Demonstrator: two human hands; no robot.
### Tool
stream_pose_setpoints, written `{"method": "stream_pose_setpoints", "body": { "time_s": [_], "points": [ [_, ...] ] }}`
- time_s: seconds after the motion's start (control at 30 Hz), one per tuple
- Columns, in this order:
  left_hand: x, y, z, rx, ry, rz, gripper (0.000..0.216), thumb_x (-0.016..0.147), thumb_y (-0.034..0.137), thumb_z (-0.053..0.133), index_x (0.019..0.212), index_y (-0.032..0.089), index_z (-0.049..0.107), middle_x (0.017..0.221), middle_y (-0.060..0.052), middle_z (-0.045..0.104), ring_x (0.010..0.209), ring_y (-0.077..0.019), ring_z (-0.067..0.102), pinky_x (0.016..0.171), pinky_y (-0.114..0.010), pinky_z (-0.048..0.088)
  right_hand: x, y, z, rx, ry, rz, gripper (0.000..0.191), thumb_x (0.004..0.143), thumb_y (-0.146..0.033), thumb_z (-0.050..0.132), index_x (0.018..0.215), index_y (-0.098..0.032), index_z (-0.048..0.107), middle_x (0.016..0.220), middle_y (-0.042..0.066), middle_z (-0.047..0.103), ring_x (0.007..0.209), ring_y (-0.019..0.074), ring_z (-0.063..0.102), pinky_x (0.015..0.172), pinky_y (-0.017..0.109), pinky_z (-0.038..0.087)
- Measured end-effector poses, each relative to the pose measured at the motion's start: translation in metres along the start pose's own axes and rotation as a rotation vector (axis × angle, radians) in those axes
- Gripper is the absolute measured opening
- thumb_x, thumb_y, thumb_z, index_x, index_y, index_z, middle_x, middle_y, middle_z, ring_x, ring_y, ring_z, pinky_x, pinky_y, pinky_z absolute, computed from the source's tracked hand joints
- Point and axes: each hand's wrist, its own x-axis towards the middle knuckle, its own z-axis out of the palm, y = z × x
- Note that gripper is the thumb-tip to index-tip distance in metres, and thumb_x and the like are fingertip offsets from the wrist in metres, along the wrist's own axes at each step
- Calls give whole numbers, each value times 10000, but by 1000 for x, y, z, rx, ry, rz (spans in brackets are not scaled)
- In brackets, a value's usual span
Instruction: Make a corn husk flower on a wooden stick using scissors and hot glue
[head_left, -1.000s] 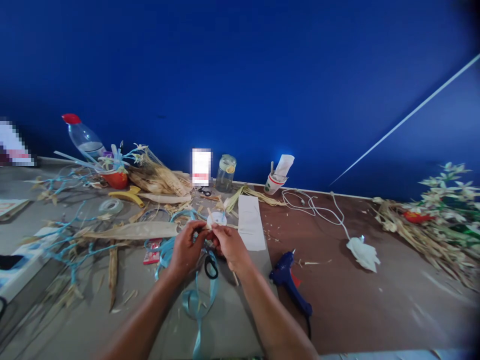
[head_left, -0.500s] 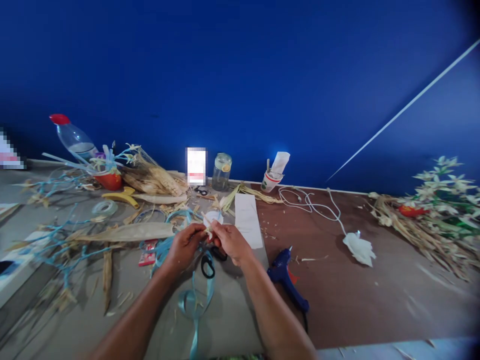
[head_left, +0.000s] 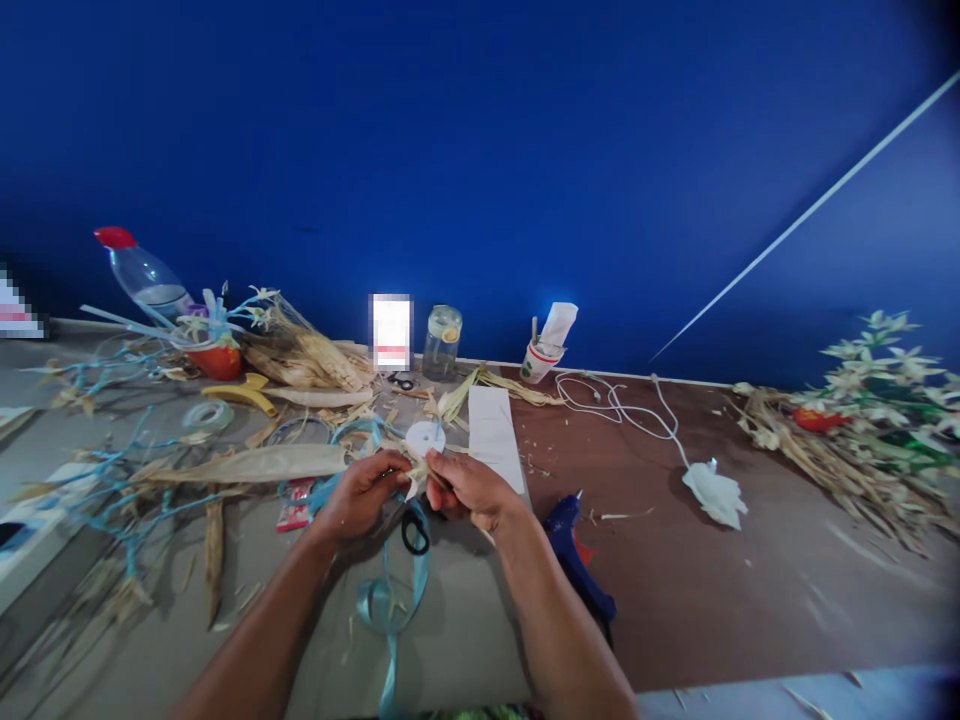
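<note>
Blue wall behind; cluttered tabletop [head_left: 712, 600]. Fingers [head_left: 391, 466] of the left hand [head_left: 358, 497] and of the right hand [head_left: 471, 490] are closed, pinching one small husk piece [head_left: 415, 474] between them. Both hands are equally near it; its long axis is too small to tell. White spool [head_left: 425, 438] just beyond, 12 o'clock. Scissors [head_left: 415, 530] and blue ribbon [head_left: 390, 600] beneath, 6 o'clock. Paper strip [head_left: 495, 445] at 1 o'clock, glue gun [head_left: 574, 565] at 4 o'clock, long husk [head_left: 255, 463] at 9 o'clock.
</note>
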Motion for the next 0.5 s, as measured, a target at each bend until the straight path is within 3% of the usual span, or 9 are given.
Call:
{"method": "stream_pose_setpoints", "body": {
  "time_s": [0.17, 0.3, 0.4, 0.5],
  "points": [
    [3, -7, -6, -52, 94, 2, 169, 769, 337, 590, 714, 187, 644, 656, -27, 620, 626, -150, 566, 585, -272, 468, -8, -6, -22, 195, 35, -77, 628, 783, -679, 473, 438, -153, 480, 319, -88, 270, 292, 29, 188, 345, 193, 139],
    [6, -5, -4, -99, 250, -8, 178, 717, 383, 648, 685, 208, 657, 652, -27, 622, 615, -156, 567, 549, -277, 472, -8, -9, -31, 281, 208, -153, 615, 774, -693, 461, 532, -136, 556, 391, -80, 341, 321, 24, 177, 364, 192, 153],
    [8, 0, -1, -113, 289, 6, 193, 699, 412, 667, 696, 219, 666, 706, -40, 654, 648, -167, 587, 565, -292, 493, -2, -6, -24, 190, 237, -155, 598, 769, -691, 467, 680, -121, 625, 510, -55, 431, 373, 30, 231, 385, 194, 180],
    [8, 1, 1, -114, 305, 4, 217, 685, 427, 686, 686, 212, 661, 727, -41, 660, 673, -171, 601, 600, -304, 510, 4, 1, -17, -48, 295, -208, 525, 769, -650, 507, 722, -140, 622, 553, -38, 452, 440, 65, 324, 429, 215, 236]
  ]
}}
